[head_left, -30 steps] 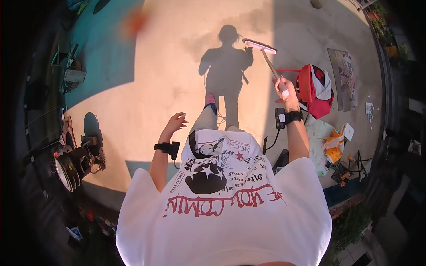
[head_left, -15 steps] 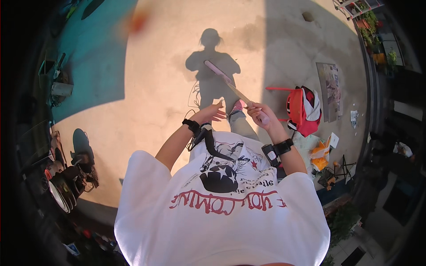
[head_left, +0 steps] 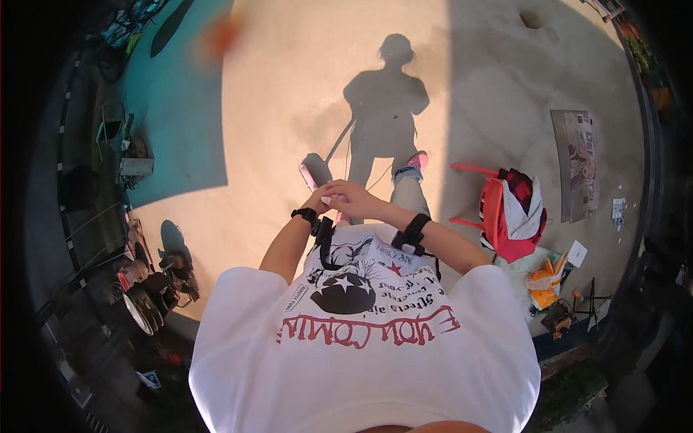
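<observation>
My left hand (head_left: 318, 200) and my right hand (head_left: 359, 200) are together in front of my waist, with the right fingers lapped over the left. They are closed around the upper end of what looks like a broom, seen almost end-on, so most of its handle is hidden under my hands. The broom's pink head (head_left: 308, 177) shows on the floor just beyond my left hand. Its shadow (head_left: 333, 148) shows a long thin handle and a broad head. Some pink also shows below my fingers; whether it is the handle end or a shoe, I cannot tell.
My right foot in a pink shoe (head_left: 418, 160) stands forward. To the right are a red chair (head_left: 493, 216) with clothes on it, a printed sheet (head_left: 575, 166) and an orange bag (head_left: 546, 280). Pans (head_left: 143, 307) stand at the left, and a grey box (head_left: 137, 167) lies beyond.
The broom has swung from reaching forward to near upright, its head now down by my left. My right hand has moved left to join my left hand, which was open and has closed.
</observation>
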Tool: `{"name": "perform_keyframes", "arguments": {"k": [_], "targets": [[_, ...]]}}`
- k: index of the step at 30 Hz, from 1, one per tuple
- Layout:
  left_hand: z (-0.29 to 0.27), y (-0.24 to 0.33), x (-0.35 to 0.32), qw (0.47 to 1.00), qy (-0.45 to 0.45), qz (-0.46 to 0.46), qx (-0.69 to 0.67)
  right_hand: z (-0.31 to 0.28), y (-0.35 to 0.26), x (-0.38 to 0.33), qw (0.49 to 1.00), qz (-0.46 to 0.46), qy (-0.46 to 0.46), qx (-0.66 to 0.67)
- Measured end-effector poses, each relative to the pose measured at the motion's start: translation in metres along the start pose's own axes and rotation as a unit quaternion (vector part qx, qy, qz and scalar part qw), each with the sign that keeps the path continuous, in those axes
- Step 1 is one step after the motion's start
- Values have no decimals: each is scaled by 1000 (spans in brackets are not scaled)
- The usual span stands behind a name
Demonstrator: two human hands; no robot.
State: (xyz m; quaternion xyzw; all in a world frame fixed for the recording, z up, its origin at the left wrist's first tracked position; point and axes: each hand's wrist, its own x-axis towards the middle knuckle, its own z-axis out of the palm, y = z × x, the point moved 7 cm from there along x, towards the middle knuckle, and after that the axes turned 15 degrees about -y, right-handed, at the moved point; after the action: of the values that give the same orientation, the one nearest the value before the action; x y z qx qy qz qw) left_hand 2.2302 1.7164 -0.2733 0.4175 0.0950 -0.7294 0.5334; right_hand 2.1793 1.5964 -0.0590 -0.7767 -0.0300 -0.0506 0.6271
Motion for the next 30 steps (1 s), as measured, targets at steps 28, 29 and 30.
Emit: {"name": "perform_keyframes", "arguments": {"k": [28, 29, 30], "targets": [[412, 123, 265, 923, -293, -67, 241, -279, -44, -61, 913, 100, 289, -271], [399, 130, 264, 924, -270, -75, 259, -280, -39, -59, 917, 107, 299, -240], [385, 137, 263, 926, -245, -83, 276, -280, -36, -55, 924, 99, 302, -215]]}}
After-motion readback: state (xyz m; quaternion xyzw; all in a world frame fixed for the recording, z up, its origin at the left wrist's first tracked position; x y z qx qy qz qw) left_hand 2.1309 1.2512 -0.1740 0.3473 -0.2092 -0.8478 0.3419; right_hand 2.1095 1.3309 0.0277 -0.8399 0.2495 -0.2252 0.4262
